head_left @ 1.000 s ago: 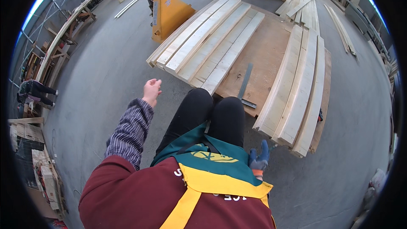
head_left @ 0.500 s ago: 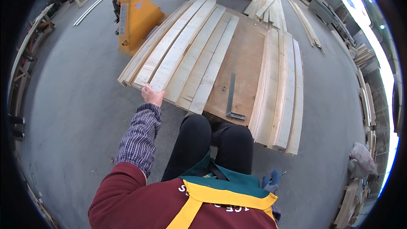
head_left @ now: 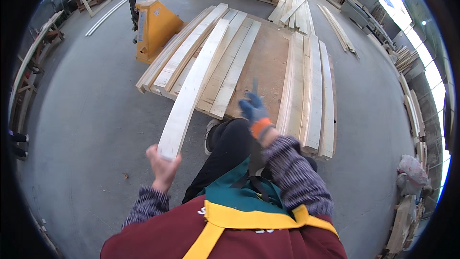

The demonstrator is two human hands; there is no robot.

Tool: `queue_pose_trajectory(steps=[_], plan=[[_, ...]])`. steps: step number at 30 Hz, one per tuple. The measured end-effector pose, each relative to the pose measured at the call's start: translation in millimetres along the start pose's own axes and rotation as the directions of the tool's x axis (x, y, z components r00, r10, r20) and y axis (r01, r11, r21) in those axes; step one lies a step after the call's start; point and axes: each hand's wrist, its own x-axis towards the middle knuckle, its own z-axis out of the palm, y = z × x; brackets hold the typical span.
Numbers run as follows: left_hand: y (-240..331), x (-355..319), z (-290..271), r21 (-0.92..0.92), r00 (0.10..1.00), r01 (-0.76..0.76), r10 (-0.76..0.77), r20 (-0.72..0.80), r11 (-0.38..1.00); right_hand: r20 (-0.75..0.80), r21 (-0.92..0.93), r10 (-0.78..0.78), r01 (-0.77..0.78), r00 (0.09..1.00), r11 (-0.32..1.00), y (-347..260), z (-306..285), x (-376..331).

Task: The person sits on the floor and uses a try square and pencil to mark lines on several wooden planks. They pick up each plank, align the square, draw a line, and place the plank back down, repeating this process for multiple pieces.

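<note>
The bare left hand (head_left: pixel 163 167) was closed around the near end of a pale board (head_left: pixel 189 96), which jutted toward the person from over the left-hand row of boards (head_left: pixel 231 76). The gloved right hand (head_left: pixel 255 110) was half curled near a metal square (head_left: pixel 255 85); blur hid whether it held anything. Beyond were the brown sheet (head_left: pixel 274 55), the right-hand row of boards (head_left: pixel 296 79) and a yellow pallet truck (head_left: pixel 155 29).

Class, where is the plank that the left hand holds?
In the head view, left of centre: the plank reaches from the left hand up over the left row of boards.
</note>
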Motion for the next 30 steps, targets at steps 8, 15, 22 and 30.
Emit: queue_pose_trajectory(steps=[8, 15, 22, 30], plan=[[8, -143, -122, 0.027, 0.988, 0.104, -0.1, -0.119, 0.994, -0.065, -0.009, 0.154, -0.155, 0.986, 0.988, 76, 183, 6], [2, -134, -144, 0.088, 1.0, 0.02, -0.02, -0.001, 0.996, -0.207, 0.227, 0.181, -0.133, 0.961, 0.965, 46, 158, -22], [101, -46, -79, -0.094, 0.936, -0.256, 0.271, 0.224, 0.962, -0.503, 0.432, -0.081, 0.332, 0.861, 0.839, -17, 18, 12], [184, 29, 72, -0.382, 0.737, -0.347, 0.501, 0.453, 0.857, -0.789, 0.303, -0.05, 0.458, 0.613, 0.835, -4, -196, 47]])
